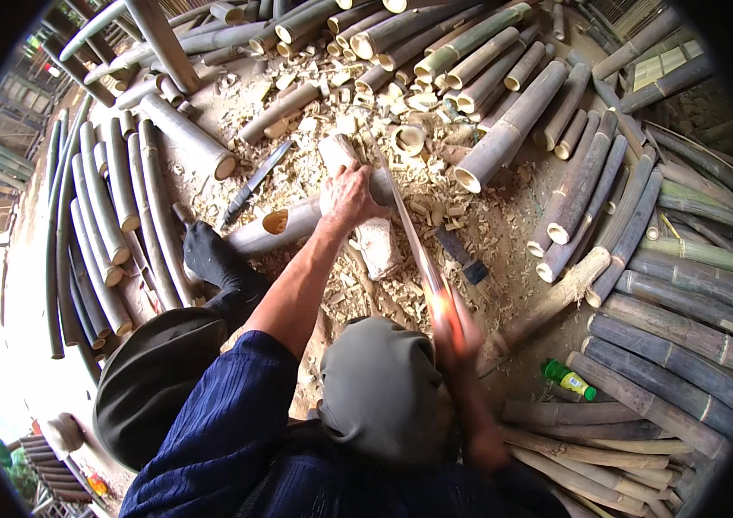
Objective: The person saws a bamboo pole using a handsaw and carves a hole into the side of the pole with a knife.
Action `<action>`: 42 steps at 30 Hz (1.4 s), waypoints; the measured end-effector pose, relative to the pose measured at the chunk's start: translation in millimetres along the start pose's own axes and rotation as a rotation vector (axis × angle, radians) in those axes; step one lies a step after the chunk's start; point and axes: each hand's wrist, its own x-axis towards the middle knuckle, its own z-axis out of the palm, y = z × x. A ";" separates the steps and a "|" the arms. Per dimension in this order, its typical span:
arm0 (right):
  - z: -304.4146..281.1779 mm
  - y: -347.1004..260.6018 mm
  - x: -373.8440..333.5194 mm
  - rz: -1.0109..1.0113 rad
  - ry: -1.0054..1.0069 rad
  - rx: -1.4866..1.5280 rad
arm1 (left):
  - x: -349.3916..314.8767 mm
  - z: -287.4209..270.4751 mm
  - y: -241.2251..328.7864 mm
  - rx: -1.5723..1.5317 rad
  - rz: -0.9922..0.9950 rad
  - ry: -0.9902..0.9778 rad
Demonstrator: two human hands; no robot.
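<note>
Evidently a cutting step is in hand, judging by how the person's two hands are set on the work at the centre of the frame. The left hand point(351, 197) is closed over a bamboo pole point(304, 217), its fingers bent across the top and no gap showing beneath the palm. That pole slants from the left of centre up toward the middle, with an oval hole cut in its side, and its nearer middle part lies over a pale wood block point(377, 249). A foot in a black sock point(215, 259) is at its left end. The right hand point(457, 332), lower right of centre, is blurred but looks wrapped round the handle of a long-bladed tool point(410, 229), whose thin blade crosses close by the pole's right end; whether it touches, or is toothed, I cannot tell. As I judge it, the next move calls for a firm left grip, the pole kept from rolling, and fingers well clear of the edge. As for labels, a green bottle point(568, 380) at the lower right carries a yellowish one, its print too small to make out; no writing can be read on the bamboo or tools.
</note>
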 end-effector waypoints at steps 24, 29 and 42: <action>-47.3 -56.8 -65.2 0.481 -0.080 -0.109 | -12.1 -10.7 0.0 -0.029 0.027 0.017; 12.7 2.7 37.6 0.083 -0.010 0.028 | -9.6 -1.5 1.8 -0.009 0.032 0.004; -0.8 10.8 10.4 0.075 -0.045 0.039 | -8.5 -9.7 6.5 -0.020 0.047 0.008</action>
